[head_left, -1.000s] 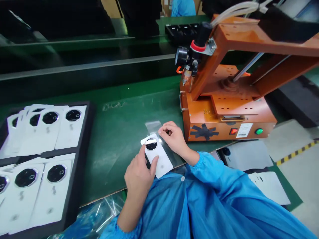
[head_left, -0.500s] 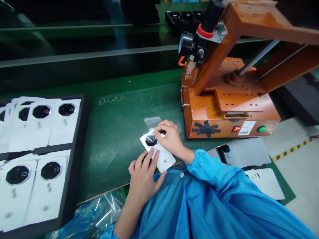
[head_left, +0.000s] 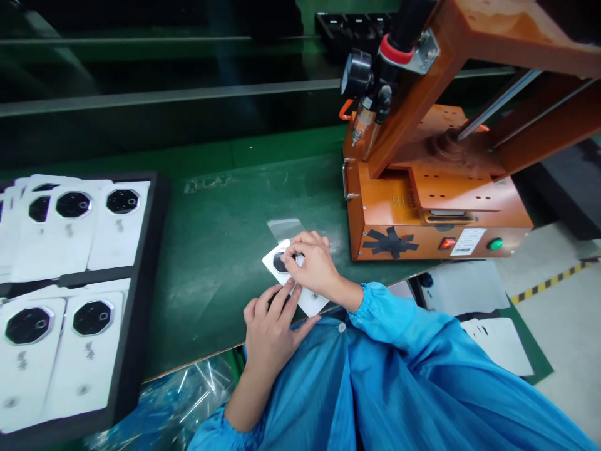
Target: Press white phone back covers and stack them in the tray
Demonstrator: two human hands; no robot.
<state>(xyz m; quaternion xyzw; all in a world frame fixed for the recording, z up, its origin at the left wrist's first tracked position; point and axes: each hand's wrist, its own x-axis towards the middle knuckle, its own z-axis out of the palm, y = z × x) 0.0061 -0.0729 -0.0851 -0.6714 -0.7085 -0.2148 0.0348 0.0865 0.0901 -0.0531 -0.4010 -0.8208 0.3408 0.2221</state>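
A white phone back cover (head_left: pixel 312 303) with a black octagonal camera window lies on the green bench close to my body. My right hand (head_left: pixel 310 262) is over it, thumb and index finger pinched together at the camera window. Whatever they hold, if anything, is too small to make out. My left hand (head_left: pixel 272 322) rests with fingers spread, its fingertips on the cover's near edge. A clear piece of film (head_left: pixel 285 229) sticks out just beyond the cover's far corner.
Left, a black tray (head_left: pixel 153 232) holds several similar white covers (head_left: pixel 117 232). An orange press (head_left: pixel 389 219) with a pressure gauge (head_left: pixel 357 74) stands at right. Clear plastic wrap (head_left: pixel 188 401) is below the bench edge. More white sheets (head_left: pixel 502 344) lie lower right.
My right hand has shifted slightly left across the camera window and covers more of it. The fingers of my left hand have moved a little; the cover has stayed nearly in place.
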